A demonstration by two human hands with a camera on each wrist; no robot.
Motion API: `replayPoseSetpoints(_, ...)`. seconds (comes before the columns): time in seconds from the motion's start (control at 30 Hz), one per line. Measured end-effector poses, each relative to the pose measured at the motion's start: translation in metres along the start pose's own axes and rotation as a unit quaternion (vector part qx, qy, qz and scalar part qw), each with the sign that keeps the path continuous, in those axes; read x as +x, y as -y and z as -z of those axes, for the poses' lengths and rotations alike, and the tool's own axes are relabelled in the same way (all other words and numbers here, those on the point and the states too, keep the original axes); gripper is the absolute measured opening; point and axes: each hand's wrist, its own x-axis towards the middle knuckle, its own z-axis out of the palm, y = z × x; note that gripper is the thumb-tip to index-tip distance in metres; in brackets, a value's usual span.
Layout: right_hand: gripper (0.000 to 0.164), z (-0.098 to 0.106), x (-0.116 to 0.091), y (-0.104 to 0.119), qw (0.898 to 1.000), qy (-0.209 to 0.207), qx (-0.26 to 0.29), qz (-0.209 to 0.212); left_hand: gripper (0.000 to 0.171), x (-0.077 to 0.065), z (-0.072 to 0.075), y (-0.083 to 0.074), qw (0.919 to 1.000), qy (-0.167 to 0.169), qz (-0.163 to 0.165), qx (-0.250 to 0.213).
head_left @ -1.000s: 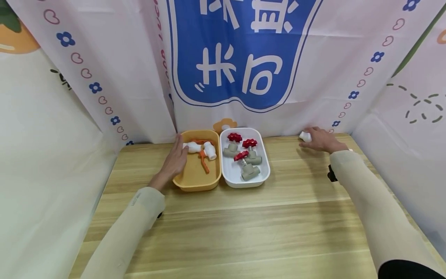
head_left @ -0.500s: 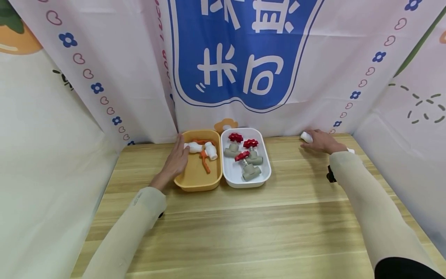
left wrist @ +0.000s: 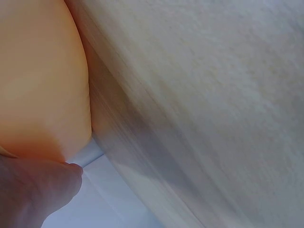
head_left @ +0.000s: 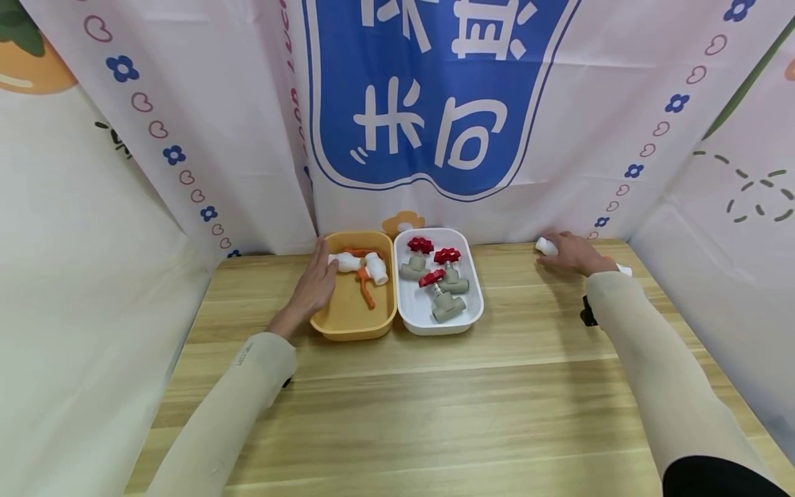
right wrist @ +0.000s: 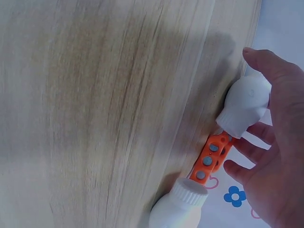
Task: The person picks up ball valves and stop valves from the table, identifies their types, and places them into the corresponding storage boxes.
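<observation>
My left hand [head_left: 315, 281] lies along the left side of a yellow tray [head_left: 338, 333], fingers straight against its rim. In the left wrist view a fingertip [left wrist: 66, 178] touches the tray's outer wall [left wrist: 42, 80]. Inside the tray are white ball valves [head_left: 375, 269] with orange lever handles [head_left: 365, 290]. At the back right of the table my right hand [head_left: 573, 252] grips a white ball valve [right wrist: 246, 102], thumb on one side and curled fingers on the other. A second white valve [right wrist: 178, 209] lies by the wrist, with orange handles [right wrist: 208, 159] between the two.
A white tray [head_left: 415, 324] stands against the yellow one and holds grey valves [head_left: 447, 304] with red handwheels [head_left: 420, 244]. Printed cloth [head_left: 261, 138] hangs right behind the table's back edge and along both sides. The wooden tabletop [head_left: 435, 400] extends toward the front.
Both hands stay almost in place. A little more of the second white valve and some orange shows beside the right wrist. The trays have not moved on the table.
</observation>
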Motion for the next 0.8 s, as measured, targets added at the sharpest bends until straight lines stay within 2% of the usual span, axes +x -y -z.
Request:
replayPoseSetpoints(0.2,0.063,-0.0026,-0.0001,-0.0035,0.999,-0.016,-0.014,0.026,0.066,0.0014,-0.0001,0.0011,1.0,0.0,0.0,-0.003)
replayPoseSetpoints(0.5,0.054,-0.0066,-0.0022,-0.0023,0.999,-0.013,-0.026,0.023,0.067,-0.0007,0.0002,-0.0008,1.0,0.002,-0.001,-0.006)
replayPoseSetpoints(0.8,0.046,-0.01,-0.0049,-0.002,0.999,-0.019,-0.018,0.043,0.067,-0.0005,0.0001,-0.0008,1.0,0.001,-0.001,-0.006)
